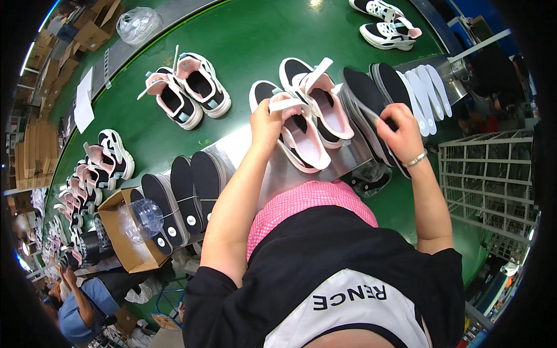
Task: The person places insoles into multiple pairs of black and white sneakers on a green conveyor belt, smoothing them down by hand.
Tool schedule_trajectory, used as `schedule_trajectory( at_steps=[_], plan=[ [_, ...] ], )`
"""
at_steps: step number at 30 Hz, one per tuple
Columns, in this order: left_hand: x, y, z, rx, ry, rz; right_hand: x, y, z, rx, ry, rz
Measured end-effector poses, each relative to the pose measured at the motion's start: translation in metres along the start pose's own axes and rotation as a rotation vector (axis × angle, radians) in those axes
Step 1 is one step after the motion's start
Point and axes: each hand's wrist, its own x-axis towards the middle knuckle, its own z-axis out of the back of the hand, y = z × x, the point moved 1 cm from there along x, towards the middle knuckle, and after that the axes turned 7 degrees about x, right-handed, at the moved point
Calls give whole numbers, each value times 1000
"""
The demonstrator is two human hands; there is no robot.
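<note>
1. two bare hands work well apart over the bench (243, 52). the left hand (267, 124) is closed on the pale tongue (287, 105) of a shoe, while the right hand (402, 132) has its thumb and fingers pinched at the edge of a black insole (361, 95).
2. the held shoe (301, 149) is white, black and pink, at the near edge of the bench in front of the person, toe pointing away. its mate (332, 113) sits just to its right, also toe away, pink lining showing.
3. under the right hand is a stack of black insoles; a second black stack (390, 81) lies just beyond, and white insoles (428, 95) fan out farther right.
4. left of the left forearm, more black insole stacks (185, 188) line the near edge, some tied with string, next to an open cardboard box (133, 249) with clear plastic (141, 221) in it.
5. farther in, another pair of shoes (188, 91) rests on the green surface; a row of similar shoes (87, 182) runs along the left.
6. at the far side are one more pair (387, 28), a clear plastic bag (138, 26) and cartons (96, 29).
</note>
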Motion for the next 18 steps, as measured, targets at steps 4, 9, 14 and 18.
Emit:
schedule_trajectory(
  at_steps=[4, 9, 14, 18],
  plan=[
    [-4, 11, -11, -136, 21, -162, -18, 67, -1, -236, 509, 345],
    [3, -1, -16, 165, 97, -509, 3, 74, -92, -252, 728, -64],
    [0, 17, -27, 386, -5, -475, 8, 39, -153, -302, 559, 49],
    [-3, 28, -28, 419, -226, -464, -11, 64, -110, -293, 479, 121]
  ],
)
